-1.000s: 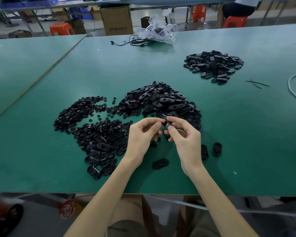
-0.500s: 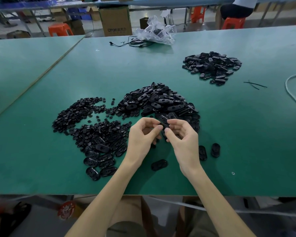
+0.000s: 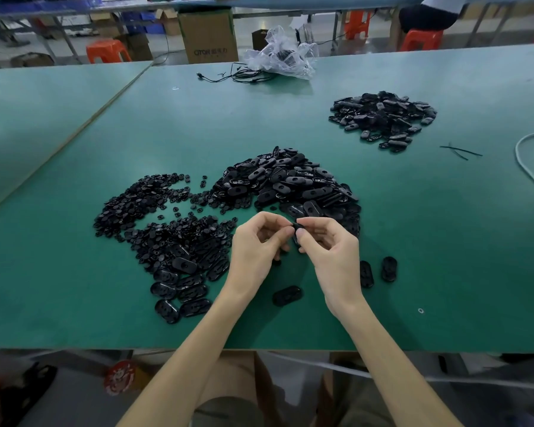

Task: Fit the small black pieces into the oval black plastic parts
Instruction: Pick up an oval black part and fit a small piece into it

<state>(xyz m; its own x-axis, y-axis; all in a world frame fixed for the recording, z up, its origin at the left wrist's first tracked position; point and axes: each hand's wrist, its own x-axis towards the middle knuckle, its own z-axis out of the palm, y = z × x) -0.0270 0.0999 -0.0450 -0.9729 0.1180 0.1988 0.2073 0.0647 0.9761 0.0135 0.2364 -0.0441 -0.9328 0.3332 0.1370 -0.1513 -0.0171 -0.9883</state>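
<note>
My left hand (image 3: 255, 248) and my right hand (image 3: 330, 252) meet above the green table (image 3: 444, 241), both pinching one oval black part (image 3: 296, 231) between fingertips; most of it is hidden by my fingers. Whether a small piece sits in it cannot be seen. Just behind my hands lies a big pile of oval black parts (image 3: 287, 183). A spread of small black pieces (image 3: 148, 208) lies to the left. Several oval parts (image 3: 182, 288) lie at the near left, and three loose ones (image 3: 287, 295) lie near my wrists.
A second pile of black oval parts (image 3: 383, 117) sits at the far right. A crumpled clear plastic bag (image 3: 282, 55) with black cables lies at the far edge. A white cable (image 3: 527, 161) curves at the right. A cardboard box (image 3: 208, 33) stands beyond the table.
My hands stay together on the same oval part, with the fingertips shifting slightly on it. The piles have not moved.
</note>
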